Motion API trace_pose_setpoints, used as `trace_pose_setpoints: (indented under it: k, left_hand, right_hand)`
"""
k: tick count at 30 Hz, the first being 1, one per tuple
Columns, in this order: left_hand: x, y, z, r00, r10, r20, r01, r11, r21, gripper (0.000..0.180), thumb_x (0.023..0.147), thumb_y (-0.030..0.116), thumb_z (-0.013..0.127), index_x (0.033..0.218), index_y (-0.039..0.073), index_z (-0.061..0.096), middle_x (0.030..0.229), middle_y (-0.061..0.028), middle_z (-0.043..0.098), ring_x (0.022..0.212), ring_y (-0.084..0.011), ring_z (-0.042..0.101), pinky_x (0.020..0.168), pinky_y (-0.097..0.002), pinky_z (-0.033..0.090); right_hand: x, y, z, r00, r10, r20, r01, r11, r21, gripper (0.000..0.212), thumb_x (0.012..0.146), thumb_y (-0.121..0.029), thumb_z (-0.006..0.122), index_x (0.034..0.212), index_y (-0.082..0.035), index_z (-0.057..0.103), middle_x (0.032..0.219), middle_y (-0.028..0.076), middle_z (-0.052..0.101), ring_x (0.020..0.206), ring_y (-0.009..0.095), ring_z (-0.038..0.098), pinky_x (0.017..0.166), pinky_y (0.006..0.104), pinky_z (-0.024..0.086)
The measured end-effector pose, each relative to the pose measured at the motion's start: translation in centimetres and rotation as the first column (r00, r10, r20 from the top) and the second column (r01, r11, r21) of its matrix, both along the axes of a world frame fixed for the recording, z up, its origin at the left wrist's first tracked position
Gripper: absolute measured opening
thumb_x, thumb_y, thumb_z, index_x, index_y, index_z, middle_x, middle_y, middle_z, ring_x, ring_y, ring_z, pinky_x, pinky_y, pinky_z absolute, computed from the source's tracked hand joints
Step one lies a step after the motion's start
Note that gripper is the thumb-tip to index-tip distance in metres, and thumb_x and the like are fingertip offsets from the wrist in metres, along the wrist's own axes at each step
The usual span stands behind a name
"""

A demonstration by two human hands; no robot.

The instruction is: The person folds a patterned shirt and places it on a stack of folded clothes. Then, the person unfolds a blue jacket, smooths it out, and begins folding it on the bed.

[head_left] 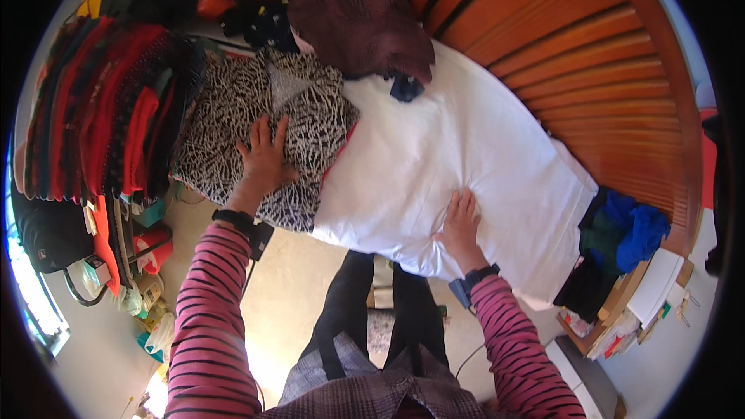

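My left hand [264, 159] lies with spread fingers on a black-and-cream patterned cloth [225, 124]. To its right a white cloth [411, 163] covers a broad surface, and my right hand [461, 233] rests flat on it near the front edge, where creases run out from the fingers. Neither hand grips anything. A dark maroon garment [357, 27] lies at the far edge of the white cloth, with a small dark blue piece of cloth [407, 87] beside it.
A tall pile of folded red and dark clothes [101, 109] stands at the left. Slatted wooden panels [574, 39] border the far and right sides. Blue and dark clothes [628, 229] lie at the right end, above boxes and papers [636, 302]. A red bucket [154, 247] stands lower left.
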State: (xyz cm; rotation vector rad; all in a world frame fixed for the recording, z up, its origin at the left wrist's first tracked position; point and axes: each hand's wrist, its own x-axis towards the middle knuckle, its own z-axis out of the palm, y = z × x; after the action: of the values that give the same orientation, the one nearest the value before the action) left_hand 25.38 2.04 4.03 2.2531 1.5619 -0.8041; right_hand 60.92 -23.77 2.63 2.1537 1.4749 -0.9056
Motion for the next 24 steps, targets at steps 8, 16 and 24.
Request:
trace_pose_setpoints:
  k: [8, 16, 24]
  left_hand:
    - [-1.0, -0.6, -0.7, 0.989, -0.029, 0.142, 0.012, 0.993, 0.116, 0.125, 0.067, 0.039, 0.087, 0.16, 0.032, 0.002, 0.163, -0.0163, 0.009, 0.15, -0.0391, 0.011, 0.106, -0.0754, 0.023]
    - [0.3, -7.4, -0.3, 0.958, -0.024, 0.286, -0.099, 0.908, 0.408, 0.094, 0.078, 0.025, 0.079, 0.156, 0.022, 0.026, 0.159, -0.0144, 0.024, 0.144, -0.037, 0.027, 0.104, -0.0688, 0.028]
    - [8.5, -19.7, 0.0, 0.875, 0.003, 0.484, -0.194, 0.918, 0.346, 0.074, 0.085, 0.021, 0.069, 0.148, 0.002, 0.036, 0.155, -0.0213, 0.032, 0.143, -0.0402, 0.03, 0.115, -0.0579, 0.023]
  right_hand:
    - [0.2, 0.0, -0.6, 1.0, 0.019, 0.004, -0.019, 1.0, 0.006, 0.124, 0.067, -0.031, 0.089, 0.154, 0.006, 0.009, 0.161, 0.028, 0.004, 0.15, 0.044, 0.008, 0.106, 0.0697, 0.032]
    - [0.6, -0.9, -1.4, 0.999, -0.012, -0.049, 0.016, 0.998, 0.065, 0.124, 0.067, -0.029, 0.088, 0.156, 0.0, 0.006, 0.162, 0.026, 0.003, 0.151, 0.042, 0.006, 0.106, 0.0726, 0.028]
    - [1.3, -2.5, -1.8, 0.993, -0.03, -0.118, 0.056, 0.973, 0.224, 0.121, 0.065, -0.031, 0.089, 0.156, -0.003, 0.015, 0.162, 0.021, 0.009, 0.151, 0.04, 0.011, 0.11, 0.0714, 0.02]
